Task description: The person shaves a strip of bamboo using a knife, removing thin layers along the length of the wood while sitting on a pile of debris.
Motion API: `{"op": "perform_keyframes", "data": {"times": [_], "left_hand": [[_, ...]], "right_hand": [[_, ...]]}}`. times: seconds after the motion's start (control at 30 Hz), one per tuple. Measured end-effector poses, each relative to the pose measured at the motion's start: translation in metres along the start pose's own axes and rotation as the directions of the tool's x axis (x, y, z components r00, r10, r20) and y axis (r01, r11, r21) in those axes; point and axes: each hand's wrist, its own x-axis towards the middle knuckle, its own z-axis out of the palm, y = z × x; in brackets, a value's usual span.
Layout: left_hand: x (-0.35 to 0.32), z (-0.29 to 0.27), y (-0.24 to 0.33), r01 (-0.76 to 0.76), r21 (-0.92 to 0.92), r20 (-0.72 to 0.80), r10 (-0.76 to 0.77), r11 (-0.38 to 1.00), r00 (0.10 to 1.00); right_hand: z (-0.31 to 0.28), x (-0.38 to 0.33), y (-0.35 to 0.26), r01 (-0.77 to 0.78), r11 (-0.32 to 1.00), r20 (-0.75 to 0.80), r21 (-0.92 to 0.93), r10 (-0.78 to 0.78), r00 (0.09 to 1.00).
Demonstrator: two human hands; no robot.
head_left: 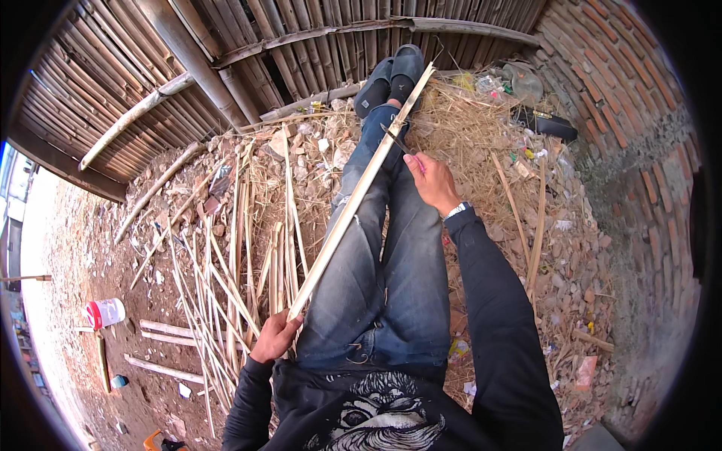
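Observation:
A long pale bamboo strip (352, 209) runs slantwise across my outstretched legs, from my left hip to beyond my feet. Its near end is gripped by my left hand (276, 337), whose fingers wrap round it beside my thigh. Above my knees, my right hand (431, 180) is closed round the pinkish handle of a knife (395, 140). The thin dark blade lies against the strip near its far end; whether it cuts into the wood cannot be made out. Most of the handle is hidden in my fist.
Several split bamboo strips (239, 218) lie heaped on the ground to my left. Farther left are a white tub with a red lid (105, 313) and an orange-handled tool (154, 440). A bamboo wall (301, 45) stands ahead, a brick wall (647, 150) at right. Near it lies a black case (544, 123).

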Motion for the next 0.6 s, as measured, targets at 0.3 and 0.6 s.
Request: {"op": "perform_keyframes", "data": {"times": [0.3,0.6], "left_hand": [[0.019,-0.001,0.013,-0.078,0.168,-0.081,0.092,0.983,0.992],[0.014,0.003,0.001,-0.07,0.215,-0.143,0.103,0.974,0.984]], "right_hand": [[0.026,0.0,-0.011,-0.173,0.92,-0.041,0.351,0.2,0.979],[0.007,-0.018,-0.016,-0.223,0.957,0.115,0.183,0.205,0.972]]}}
